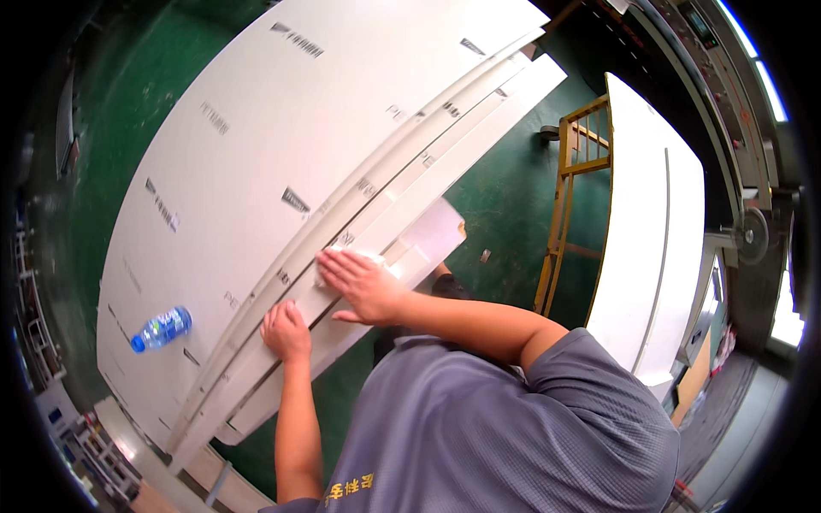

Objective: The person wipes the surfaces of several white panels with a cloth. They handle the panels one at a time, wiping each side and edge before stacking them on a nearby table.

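Long narrow white panel strips [402,184] lie side by side along the near edge of a large white board. My right hand [368,289] lies flat on one strip, fingers stretched out and thumb apart. Under it shows a crumpled white wipe [369,256], mostly covered by the palm. Lower left of it, my left hand [286,331] has its fingers curled over the strip's edge; its fingertips are partly hidden. Beside my right forearm, a short pale panel piece [436,229] sticks out below the strips.
The large white board [231,145] bears dark printed marks and a blue-capped water bottle [162,329] lying on its side. To the right, a yellow metal cart [564,205] stands beside another white panel [650,214]. A machine [727,111] stands beyond, over the green floor [505,197].
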